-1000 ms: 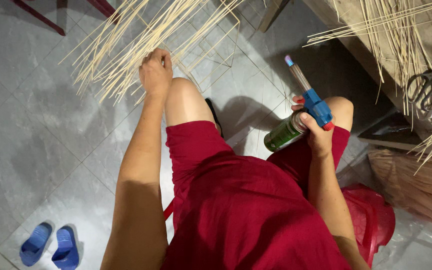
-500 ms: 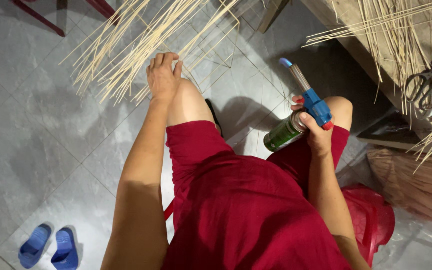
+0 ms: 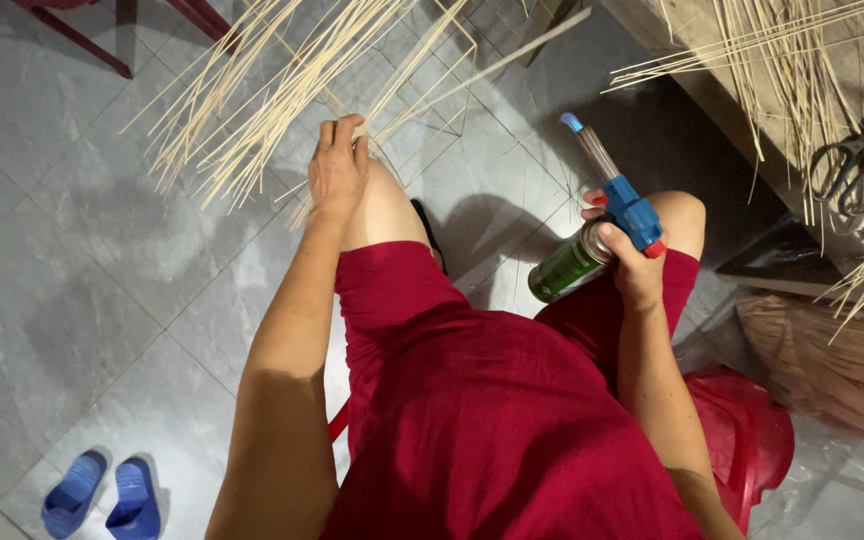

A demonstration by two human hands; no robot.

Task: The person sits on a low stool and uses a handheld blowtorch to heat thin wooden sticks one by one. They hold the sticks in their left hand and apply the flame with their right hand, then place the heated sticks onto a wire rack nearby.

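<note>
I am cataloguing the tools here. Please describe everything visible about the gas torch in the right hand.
The gas torch has a green canister, a blue plastic head with a red part and a metal nozzle with a bluish tip. No flame shows. It lies tilted, nozzle pointing up and away, above the right thigh. Only the right hand grips it, around the head.

Left hand: sliding back from the bamboo strips toward the left knee; now resting on the knee, fingers curling around a few strip ends rather than reaching into the bundle; strips shifting slightly above the knee.
</note>
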